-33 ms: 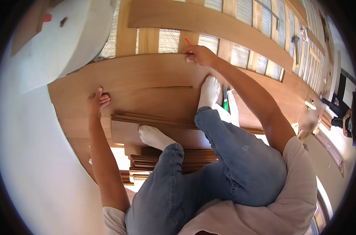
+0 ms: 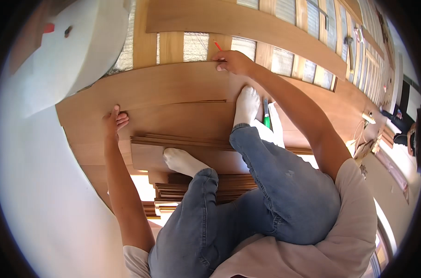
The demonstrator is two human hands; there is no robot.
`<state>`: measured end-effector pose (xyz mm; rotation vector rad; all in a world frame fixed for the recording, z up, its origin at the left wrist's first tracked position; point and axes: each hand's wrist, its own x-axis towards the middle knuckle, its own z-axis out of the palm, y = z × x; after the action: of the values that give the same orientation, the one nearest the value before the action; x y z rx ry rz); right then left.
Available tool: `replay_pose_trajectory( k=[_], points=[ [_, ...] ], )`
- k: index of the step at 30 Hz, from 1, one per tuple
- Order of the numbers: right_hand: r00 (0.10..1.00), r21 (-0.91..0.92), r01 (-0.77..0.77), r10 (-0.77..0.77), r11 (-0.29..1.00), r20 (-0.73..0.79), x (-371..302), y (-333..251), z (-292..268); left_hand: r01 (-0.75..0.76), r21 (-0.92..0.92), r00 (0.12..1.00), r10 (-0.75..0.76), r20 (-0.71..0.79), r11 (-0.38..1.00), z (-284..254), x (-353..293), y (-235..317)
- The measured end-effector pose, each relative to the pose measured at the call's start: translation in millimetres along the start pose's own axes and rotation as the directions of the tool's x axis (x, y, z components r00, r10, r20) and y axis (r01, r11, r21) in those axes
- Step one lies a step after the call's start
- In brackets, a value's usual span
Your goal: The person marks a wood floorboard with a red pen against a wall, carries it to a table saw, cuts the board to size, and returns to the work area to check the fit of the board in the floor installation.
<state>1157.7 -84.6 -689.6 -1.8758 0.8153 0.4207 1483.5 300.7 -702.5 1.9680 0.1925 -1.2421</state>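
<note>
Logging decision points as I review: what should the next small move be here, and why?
Probably ease the far wooden plank slightly toward the body with the right hand. That hand is at the plank's far edge, the left hand lies near the seam, and a dark line there suggests a gap. The red pencil points away from the plank.

A room that looks like an indoor building site: brown boards [image 2: 159, 85] cover part of the floor [image 2: 319, 99], bare wooden slats [image 2: 170, 47] with silvery sheeting [image 2: 195, 47] between them show elsewhere, a white wall [image 2: 39, 180] runs alongside, and a stack of planks [image 2: 173, 191] and a hammer [image 2: 351, 58] lie about
</note>
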Motion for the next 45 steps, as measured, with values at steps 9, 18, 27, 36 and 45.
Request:
replay_pose_trajectory(
  k=[9, 18, 27, 36, 45],
  points=[
    [0.997, -0.183, 0.072, -0.074, 0.980, -0.007, -16.5, -9.9, 16.8, -0.005, 0.013, 0.994, 0.007, -0.113, 1.000, -4.1, 2.1, -6.5],
    [0.988, -0.205, 0.137, -0.148, 0.969, -0.038, -12.5, 10.4, 24.1, -0.088, 0.073, 0.988, 0.096, -0.121, 0.993, -3.2, 2.3, -14.7],
    [0.950, -0.547, 0.199, -0.298, 0.813, -0.097, -42.6, -12.2, 58.0, -0.070, 0.128, 0.991, 0.084, -0.107, 0.989, -9.9, 5.4, -11.3],
    [0.941, -0.740, 0.188, -0.334, 0.646, -0.053, -50.0, -57.7, 94.1, 0.022, 0.140, 0.998, -0.015, -0.055, 0.990, -17.7, 5.5, 0.9],
    [0.904, -0.713, 0.255, -0.423, 0.653, -0.064, -54.3, -53.5, 88.1, -0.035, 0.056, 0.995, 0.040, -0.088, 0.998, -13.9, -0.7, -14.5]
  ],
)
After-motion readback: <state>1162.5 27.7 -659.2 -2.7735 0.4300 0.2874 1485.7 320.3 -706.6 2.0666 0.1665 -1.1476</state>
